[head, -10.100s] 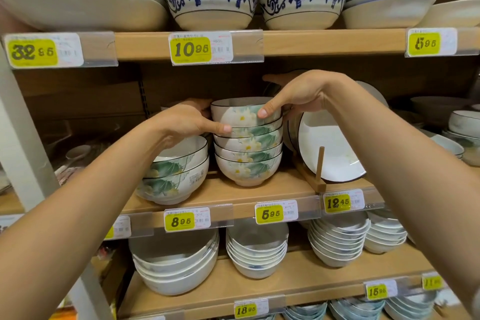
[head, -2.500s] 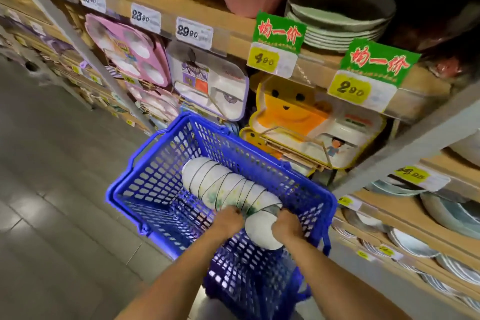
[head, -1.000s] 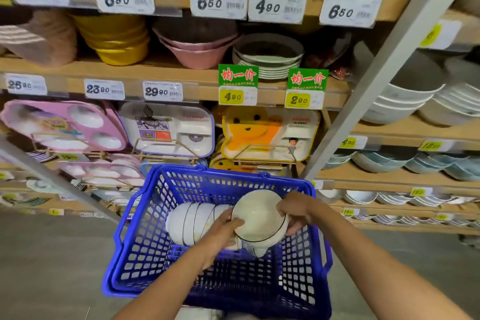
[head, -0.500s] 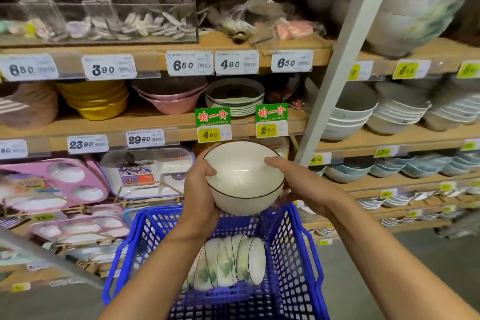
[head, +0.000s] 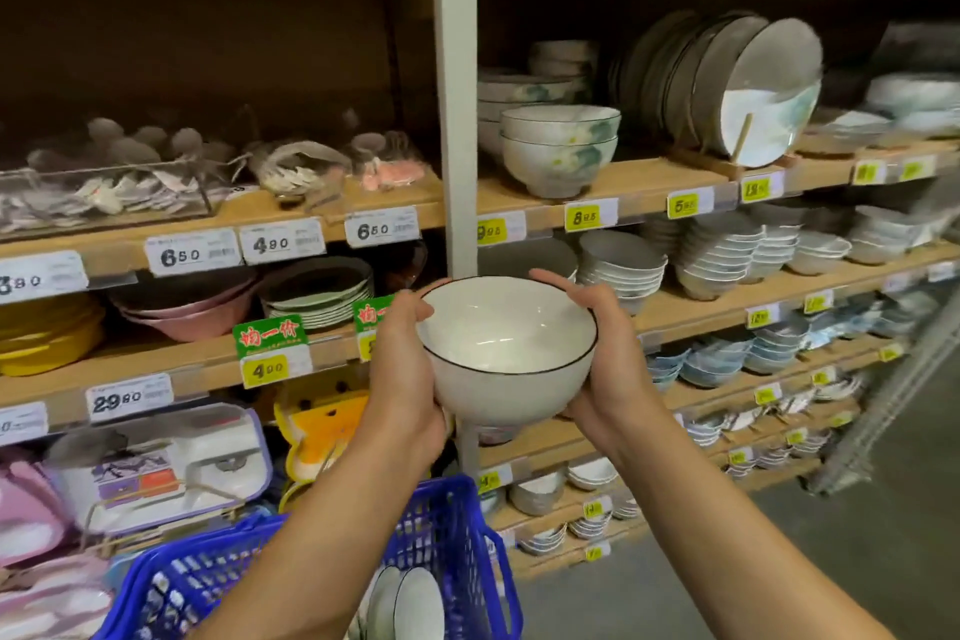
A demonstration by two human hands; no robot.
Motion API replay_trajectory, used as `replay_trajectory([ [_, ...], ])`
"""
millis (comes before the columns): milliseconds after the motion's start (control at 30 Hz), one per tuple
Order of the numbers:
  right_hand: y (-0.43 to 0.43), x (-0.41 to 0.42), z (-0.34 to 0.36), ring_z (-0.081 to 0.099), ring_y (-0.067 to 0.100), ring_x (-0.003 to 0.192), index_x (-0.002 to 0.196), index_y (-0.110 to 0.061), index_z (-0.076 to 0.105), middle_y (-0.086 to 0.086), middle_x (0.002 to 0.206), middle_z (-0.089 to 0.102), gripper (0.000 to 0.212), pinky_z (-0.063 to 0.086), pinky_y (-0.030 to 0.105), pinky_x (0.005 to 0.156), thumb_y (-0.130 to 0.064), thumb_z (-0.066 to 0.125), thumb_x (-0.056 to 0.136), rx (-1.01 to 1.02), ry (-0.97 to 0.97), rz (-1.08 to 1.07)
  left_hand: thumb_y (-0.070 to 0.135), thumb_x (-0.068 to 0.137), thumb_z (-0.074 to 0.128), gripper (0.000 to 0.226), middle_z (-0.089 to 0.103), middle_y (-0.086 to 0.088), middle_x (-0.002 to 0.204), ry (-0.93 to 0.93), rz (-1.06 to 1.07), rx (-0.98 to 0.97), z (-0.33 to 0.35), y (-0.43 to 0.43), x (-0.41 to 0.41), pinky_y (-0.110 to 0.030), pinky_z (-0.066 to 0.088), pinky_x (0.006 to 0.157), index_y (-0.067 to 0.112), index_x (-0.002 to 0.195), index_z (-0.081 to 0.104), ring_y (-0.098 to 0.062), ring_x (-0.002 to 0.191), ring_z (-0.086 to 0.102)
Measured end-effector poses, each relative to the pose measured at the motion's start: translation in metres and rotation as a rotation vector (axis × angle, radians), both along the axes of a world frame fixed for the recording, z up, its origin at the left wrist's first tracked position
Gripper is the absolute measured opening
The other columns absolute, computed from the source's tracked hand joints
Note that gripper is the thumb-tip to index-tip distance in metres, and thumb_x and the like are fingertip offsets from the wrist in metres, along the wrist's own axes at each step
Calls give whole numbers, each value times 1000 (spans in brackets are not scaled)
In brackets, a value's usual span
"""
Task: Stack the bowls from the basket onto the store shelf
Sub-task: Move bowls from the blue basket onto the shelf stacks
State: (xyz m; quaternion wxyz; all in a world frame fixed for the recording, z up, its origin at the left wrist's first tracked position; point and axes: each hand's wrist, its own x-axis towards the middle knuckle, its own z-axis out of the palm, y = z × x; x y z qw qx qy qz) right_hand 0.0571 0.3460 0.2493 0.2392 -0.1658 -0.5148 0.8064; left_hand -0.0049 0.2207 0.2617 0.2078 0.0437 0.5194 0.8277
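Observation:
A white bowl with a thin dark rim (head: 506, 343) is held upright in front of me, between both hands. My left hand (head: 402, 369) grips its left side with the thumb at the rim. My right hand (head: 605, 353) grips its right side, fingers curled over the rim. Below, the blue basket (head: 452, 525) holds more bowls (head: 410, 603) standing on edge. Up on the right wooden shelf (head: 639, 182) sits a short stack of two flower-painted bowls (head: 561, 151).
A grey upright post (head: 454, 94) divides the shelving just behind the held bowl. Plates (head: 753, 88) lean in a wooden rack right of the flowered bowls. Lower shelves carry stacks of bowls and dishes; left shelves hold trays, pink and yellow bowls. Grey floor lies at lower right.
The bowl has come up out of the basket and moved up and right toward the right shelving. My view has swung right and upward; the basket has dropped to the frame's bottom.

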Motion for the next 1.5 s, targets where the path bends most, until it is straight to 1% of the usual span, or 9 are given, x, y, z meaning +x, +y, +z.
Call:
replay_trajectory([
  [133,55,37,18,71,22,90,117,-18,67,8,106,74,36,57,28,63,-30,41,94,0,35,-28,27,86,40,39,74,-10,102,-23,8,-2,16,56,35,-31,52,62,17,109,69,-30,89,65],
  [333,129,82,42,68,28,97,112,-20,68,9,107,73,35,51,36,74,-30,40,94,54,27,-50,25,84,43,29,75,-2,73,15,15,5,34,131,76,-29,53,47,18,91,70,-23,69,69],
  [467,169,96,59,66,29,96,102,-19,71,8,103,73,33,48,37,76,-26,40,93,66,40,-71,29,82,43,39,74,-9,96,20,-9,1,49,174,88,-31,54,56,14,110,66,-30,86,66],
  [633,215,95,75,65,24,88,112,-14,68,7,101,71,36,51,29,63,-19,39,92,47,72,-78,27,81,45,34,73,-9,92,79,-21,11,66,221,81,-34,53,64,13,104,66,-29,87,66],
  [800,256,66,79,61,34,104,97,-21,74,12,115,68,35,49,38,75,-16,40,87,42,56,-105,29,82,44,29,74,-4,73,110,-71,10,71,261,49,-29,54,52,16,97,66,-22,67,69],
  [933,287,33,82,61,34,106,104,-17,72,14,116,67,38,52,40,79,-15,39,87,37,64,-111,29,83,43,33,74,-9,92,109,-67,11,74,293,15,-36,55,67,18,102,69,-31,88,66],
  [1067,317,-8,89,62,33,99,111,-13,70,16,115,68,41,52,38,74,-16,37,86,8,63,-120,28,85,44,27,76,-4,77,151,-63,4,80,323,-23,-38,54,72,20,86,69,-28,83,67],
  [1200,340,-47,93,61,34,91,107,-13,71,13,108,68,40,53,34,66,-17,39,84,-27,52,-142,32,87,42,29,72,2,67,228,-40,16,84,348,-56,-28,49,58,22,69,62,-17,64,67],
  [1500,373,-113,79,61,33,93,91,-20,73,13,111,66,33,52,34,65,-16,42,83,-43,-7,-187,37,82,43,34,74,-8,96,209,158,-4,56,386,-94,-40,50,78,18,91,70,-31,98,66],
])
